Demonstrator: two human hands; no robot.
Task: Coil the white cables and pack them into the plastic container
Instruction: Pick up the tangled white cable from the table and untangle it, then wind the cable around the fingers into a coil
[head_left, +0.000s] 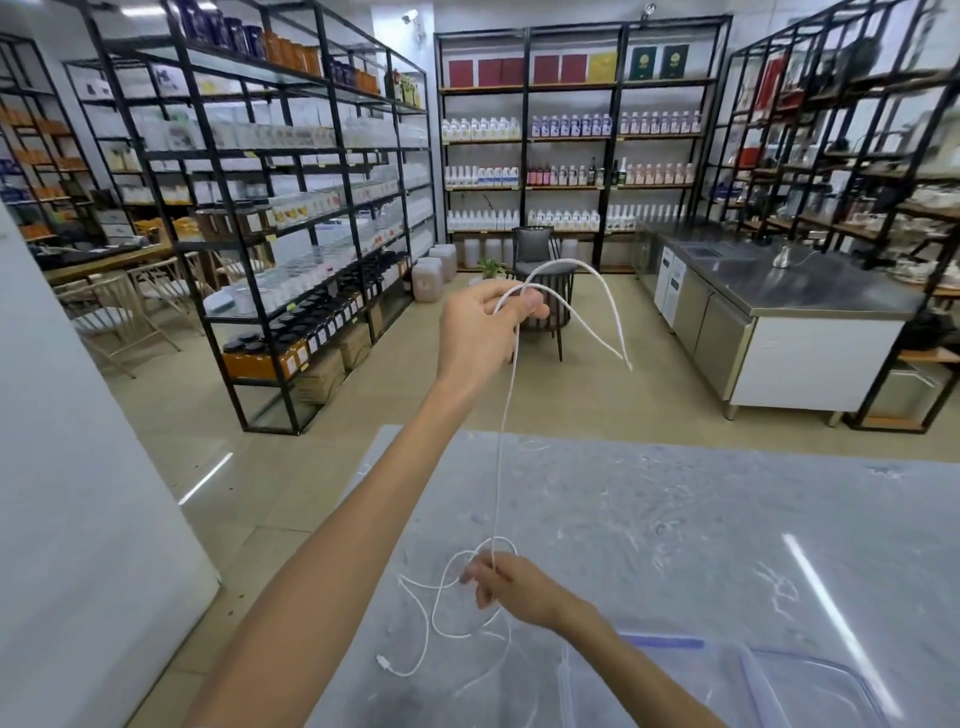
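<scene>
My left hand (480, 327) is raised high above the table and pinches a thin white cable (500, 441) that loops out past its fingers and hangs straight down. My right hand (511, 590) is low over the grey marble table (675, 519) and grips the same cable where it reaches the table. Loose loops of white cable lie on the table left of that hand, ending in a small connector (385, 662). The clear plastic container (727, 680) with a blue strip sits at the table's near edge, partly behind my right forearm.
Black metal shelves full of bottles and jars (291, 208) stand on the left and at the back. A steel counter (779, 291) is at the right. A dark chair (540, 270) stands on the floor beyond the table. A white wall (62, 467) rises at my left.
</scene>
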